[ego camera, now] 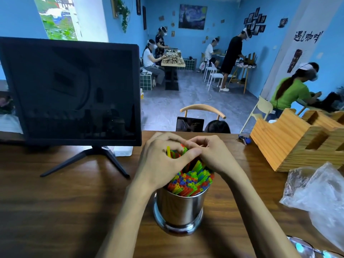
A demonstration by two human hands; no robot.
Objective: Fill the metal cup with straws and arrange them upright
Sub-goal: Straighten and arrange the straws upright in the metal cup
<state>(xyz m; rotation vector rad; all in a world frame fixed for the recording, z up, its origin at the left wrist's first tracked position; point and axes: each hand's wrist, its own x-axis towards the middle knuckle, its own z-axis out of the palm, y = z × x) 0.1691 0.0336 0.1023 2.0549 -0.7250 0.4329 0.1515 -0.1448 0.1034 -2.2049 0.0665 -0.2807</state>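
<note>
While I gather the tops, the metal cup (179,209) stands at six o'clock before me on the table (55,202), packed with bright straws (189,181). My left hand (160,162) and right hand (214,155) curl round the far bundle at twelve o'clock, which leans; next I judge it needs squeezing upright and level

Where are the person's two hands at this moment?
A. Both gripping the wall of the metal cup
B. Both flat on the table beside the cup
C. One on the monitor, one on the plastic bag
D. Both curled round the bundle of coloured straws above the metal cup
D: the left hand and right hand meet with fingers curled round the coloured straws that stand in the metal cup.
</note>
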